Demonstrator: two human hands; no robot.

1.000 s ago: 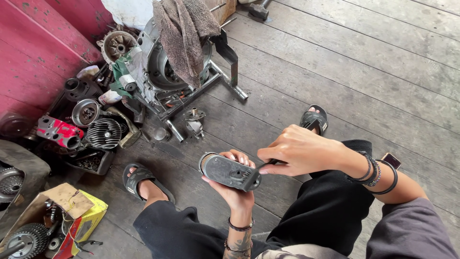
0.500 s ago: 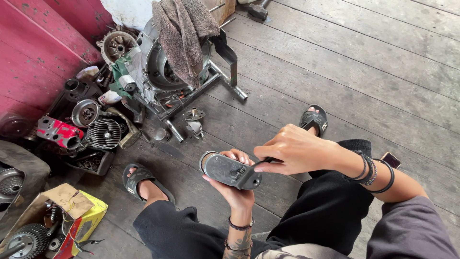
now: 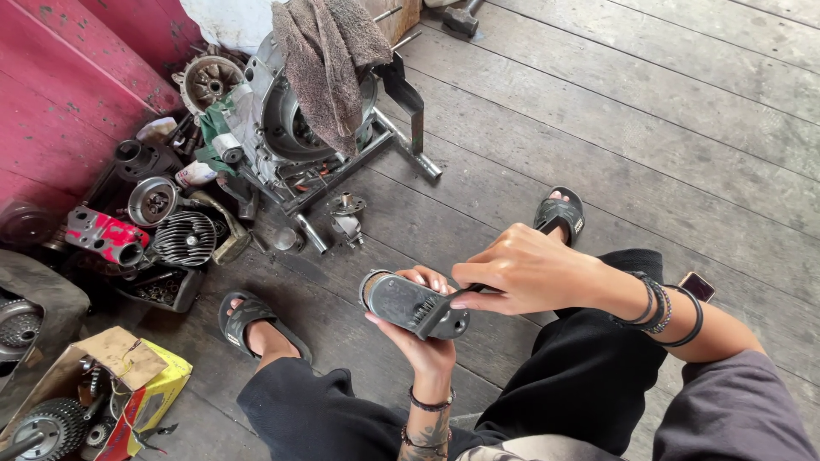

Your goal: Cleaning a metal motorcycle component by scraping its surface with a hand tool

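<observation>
Holding a grey oval metal cover [image 3: 416,305] just below frame centre: left hand [image 3: 424,341] comes up from the bottom edge, palm up, fingers curled around the part from underneath, fingertips showing over its far rim. Right hand [image 3: 525,273] comes in from the right, closed, thumb and fingers pinching a thin dark tool [image 3: 472,288] whose tip touches the right end of the cover; tool type can't be made out, most of it is hidden in the fist. Cover sits tilted, flat face up, a short ribbed patch near its right end. Person is crouched on a grey wooden plank floor [image 3: 683,111], black trousers, dark sandals: one foot [image 3: 252,320] lower left of centre, other [image 3: 559,213] right of centre, above the right hand. Dark bracelets on both wrists. Upper centre: engine block on a metal stand [image 3: 316,128] with a brown rag [image 3: 329,51] draped over it. Small metal fitting [image 3: 346,213] on the floor just below the stand. Left of frame, along a red wall [image 3: 60,77]: pile of parts, including a finned cylinder [image 3: 184,239] and a red casting [image 3: 102,235]. Lower left corner: yellow cardboard box [image 3: 145,384] with gears beside it. Hammer head [image 3: 461,17] at the top edge.
</observation>
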